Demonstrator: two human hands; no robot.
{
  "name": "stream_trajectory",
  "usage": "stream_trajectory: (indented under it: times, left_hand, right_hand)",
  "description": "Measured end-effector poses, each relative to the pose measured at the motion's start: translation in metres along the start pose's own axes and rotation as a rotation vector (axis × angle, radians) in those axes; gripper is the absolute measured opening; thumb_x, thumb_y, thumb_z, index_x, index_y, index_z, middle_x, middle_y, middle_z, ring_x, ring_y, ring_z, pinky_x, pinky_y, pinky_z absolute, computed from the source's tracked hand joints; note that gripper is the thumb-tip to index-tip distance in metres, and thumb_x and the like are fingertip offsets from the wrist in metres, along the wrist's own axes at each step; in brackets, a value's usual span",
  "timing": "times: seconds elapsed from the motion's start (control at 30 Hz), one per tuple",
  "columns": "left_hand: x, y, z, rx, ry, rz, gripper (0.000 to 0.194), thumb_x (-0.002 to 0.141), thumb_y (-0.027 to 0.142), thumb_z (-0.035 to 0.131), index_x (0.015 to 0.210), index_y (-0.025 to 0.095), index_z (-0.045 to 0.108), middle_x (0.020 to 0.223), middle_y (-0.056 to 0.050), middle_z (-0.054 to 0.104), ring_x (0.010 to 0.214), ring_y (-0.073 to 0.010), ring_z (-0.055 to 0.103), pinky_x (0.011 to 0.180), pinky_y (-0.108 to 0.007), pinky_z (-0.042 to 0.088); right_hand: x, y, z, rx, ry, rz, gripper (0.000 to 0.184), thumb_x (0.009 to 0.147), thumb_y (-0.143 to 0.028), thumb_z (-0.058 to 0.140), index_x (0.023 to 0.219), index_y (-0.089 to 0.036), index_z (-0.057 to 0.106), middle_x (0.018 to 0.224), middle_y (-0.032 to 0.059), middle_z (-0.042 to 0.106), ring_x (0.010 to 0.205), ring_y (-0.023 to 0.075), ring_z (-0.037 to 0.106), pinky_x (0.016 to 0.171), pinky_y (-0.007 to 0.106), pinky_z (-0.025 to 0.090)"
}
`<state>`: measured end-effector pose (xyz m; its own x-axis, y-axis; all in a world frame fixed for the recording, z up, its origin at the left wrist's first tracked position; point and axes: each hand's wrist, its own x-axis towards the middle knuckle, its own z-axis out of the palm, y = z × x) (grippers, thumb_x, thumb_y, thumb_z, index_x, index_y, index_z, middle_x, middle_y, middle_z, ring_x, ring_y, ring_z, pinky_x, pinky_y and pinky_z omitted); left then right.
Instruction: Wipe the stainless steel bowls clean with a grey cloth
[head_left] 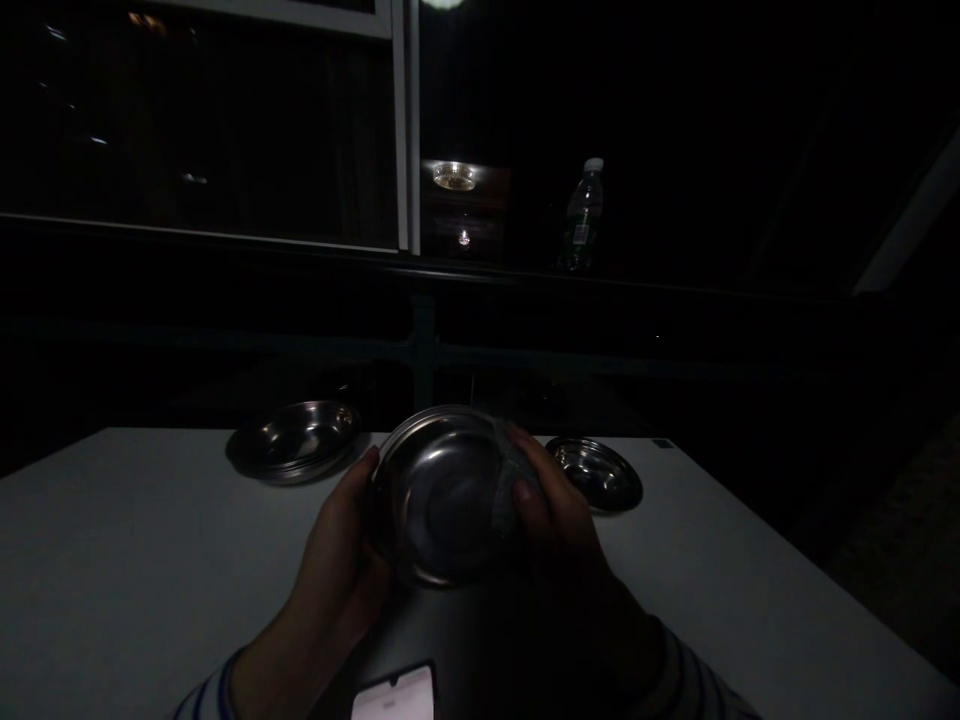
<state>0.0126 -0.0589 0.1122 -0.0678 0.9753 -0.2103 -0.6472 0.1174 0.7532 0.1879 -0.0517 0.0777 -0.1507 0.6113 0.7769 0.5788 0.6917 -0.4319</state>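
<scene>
A shiny metal bowl (446, 495) is held up above the table, its hollow side tilted toward me. My left hand (341, 550) grips its left rim, thumb at the edge and fingers hidden behind. At the right side my right hand (559, 510) presses a grey cloth (514, 480) over the rim, fingers closed round cloth and edge. A stack of metal bowls (296, 440) stands on the table beyond my left hand. Just past my right hand sits another metal bowl (596, 475).
The white table (150, 540) spans the front. A phone with a lit screen (397, 695) lies at the near edge. Behind the table, a plastic bottle (583, 215) stands on a ledge by the dark window (225, 130). The room is very dim.
</scene>
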Motion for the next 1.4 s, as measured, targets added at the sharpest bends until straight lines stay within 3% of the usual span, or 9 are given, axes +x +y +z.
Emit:
stream_trajectory:
  times: [0.1, 0.27, 0.37, 0.47, 0.63, 0.93, 1.03, 1.13, 1.4]
  left_hand:
    - [-0.003, -0.004, 0.001, 0.129, -0.009, -0.068, 0.015, 0.074, 0.027, 0.057, 0.074, 0.015, 0.065, 0.068, -0.002, 0.068, 0.058, -0.0144, 0.062, 0.054, -0.024, 0.047]
    - [-0.01, -0.018, 0.002, 0.34, -0.134, -0.109, 0.023, 0.069, 0.035, 0.063, 0.072, 0.012, 0.064, 0.058, -0.002, 0.064, 0.055, -0.0134, 0.058, 0.054, -0.022, 0.043]
    - [-0.009, -0.021, 0.001, 0.307, -0.151, -0.133, 0.023, 0.07, 0.035, 0.062, 0.069, 0.012, 0.062, 0.056, -0.001, 0.062, 0.052, -0.0123, 0.057, 0.052, -0.021, 0.043]
    - [-0.004, -0.016, 0.0, 0.231, -0.086, -0.184, 0.022, 0.074, 0.032, 0.057, 0.069, 0.012, 0.061, 0.055, -0.003, 0.062, 0.049, -0.0145, 0.058, 0.047, -0.023, 0.044]
    - [0.004, 0.003, 0.0, 0.04, -0.007, -0.089, 0.014, 0.08, 0.017, 0.046, 0.075, 0.013, 0.059, 0.055, -0.001, 0.063, 0.047, -0.0124, 0.058, 0.048, -0.022, 0.048]
    - [0.002, 0.015, 0.006, -0.174, -0.017, 0.0, 0.027, 0.086, 0.012, 0.03, 0.085, 0.015, 0.056, 0.055, 0.0, 0.064, 0.045, -0.0105, 0.058, 0.043, -0.017, 0.047]
    - [0.001, 0.01, 0.007, -0.204, -0.036, -0.031, 0.028, 0.085, 0.01, 0.03, 0.09, 0.014, 0.057, 0.056, -0.001, 0.064, 0.045, -0.0102, 0.059, 0.045, -0.016, 0.048]
    - [-0.002, 0.007, 0.009, -0.251, -0.06, -0.105, 0.03, 0.087, 0.014, 0.029, 0.097, 0.012, 0.057, 0.059, -0.002, 0.065, 0.049, -0.0111, 0.061, 0.047, -0.018, 0.05]
    - [-0.005, 0.006, 0.006, -0.346, -0.172, -0.018, 0.031, 0.087, 0.016, 0.033, 0.105, 0.013, 0.057, 0.078, -0.006, 0.069, 0.078, -0.0169, 0.065, 0.07, -0.028, 0.053]
  right_hand:
    - [0.001, -0.002, -0.001, -0.054, -0.06, -0.081, 0.04, 0.088, -0.028, 0.033, 0.125, -0.013, 0.039, 0.129, 0.0097, 0.045, 0.121, 0.0168, 0.038, 0.099, 0.037, 0.036]
    - [0.003, -0.013, 0.006, -0.172, -0.224, -0.32, 0.037, 0.089, -0.032, 0.033, 0.114, -0.012, 0.05, 0.122, 0.0095, 0.052, 0.119, 0.0183, 0.039, 0.1, 0.037, 0.034]
    - [0.005, -0.015, 0.005, -0.172, -0.255, -0.309, 0.038, 0.088, -0.034, 0.034, 0.115, -0.012, 0.05, 0.123, 0.0094, 0.051, 0.118, 0.0179, 0.04, 0.101, 0.036, 0.033]
    - [0.007, -0.01, -0.005, -0.104, -0.259, -0.192, 0.039, 0.089, -0.03, 0.033, 0.121, -0.011, 0.045, 0.127, 0.01, 0.046, 0.121, 0.0159, 0.037, 0.102, 0.034, 0.033]
    - [0.008, 0.002, -0.013, 0.003, -0.206, -0.043, 0.045, 0.09, -0.029, 0.03, 0.133, -0.016, 0.029, 0.137, 0.0073, 0.034, 0.126, 0.015, 0.031, 0.103, 0.034, 0.03]
    - [-0.008, -0.001, 0.024, -0.343, 0.001, -0.416, 0.063, 0.086, -0.021, 0.033, 0.138, -0.01, 0.001, 0.146, 0.0099, -0.003, 0.131, 0.0285, 0.01, 0.1, 0.049, 0.03]
    - [-0.004, 0.003, 0.015, -0.415, -0.011, -0.445, 0.061, 0.086, -0.02, 0.033, 0.138, -0.009, 0.003, 0.145, 0.0132, 0.006, 0.131, 0.0272, 0.014, 0.1, 0.048, 0.032]
    - [0.001, 0.008, 0.006, -0.416, -0.031, -0.362, 0.057, 0.087, -0.018, 0.028, 0.138, -0.007, 0.006, 0.14, 0.0164, 0.022, 0.13, 0.022, 0.02, 0.1, 0.043, 0.034]
    - [-0.007, 0.004, 0.021, -0.443, 0.008, -0.451, 0.062, 0.087, -0.025, 0.031, 0.138, -0.007, 0.001, 0.145, 0.0136, -0.001, 0.13, 0.0316, 0.013, 0.097, 0.051, 0.034]
